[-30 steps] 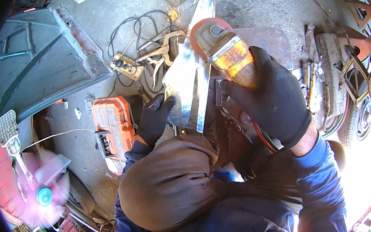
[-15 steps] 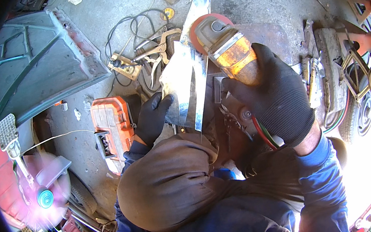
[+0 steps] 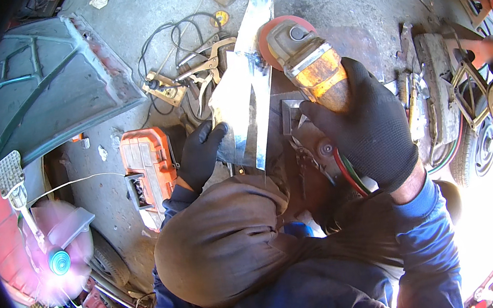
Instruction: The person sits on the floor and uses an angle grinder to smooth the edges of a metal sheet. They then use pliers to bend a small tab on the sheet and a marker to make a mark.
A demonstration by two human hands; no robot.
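Note:
My right hand, in a black glove, grips a yellow angle grinder. The grinder's reddish disc is at the right edge of a bent, shiny sheet metal piece; whether it touches cannot be made out. A dark mark shows on the metal beside the disc. My left hand, also gloved, pinches the lower left edge of the sheet between thumb and fingers. The sheet's long strip reaches up to the top of the view, and its lower end lies just above my brown-clothed knee.
An orange toolbox stands left of my left hand. Beyond it lie locking pliers, black cables and a yellow disc. A teal car panel rests far left, near a spinning fan. Red and green hoses run below my right hand.
The grinder and my right hand have shifted slightly right, baring more of the dark mark on the metal. The sheet has moved slightly left at its top. My left hand keeps its hold.

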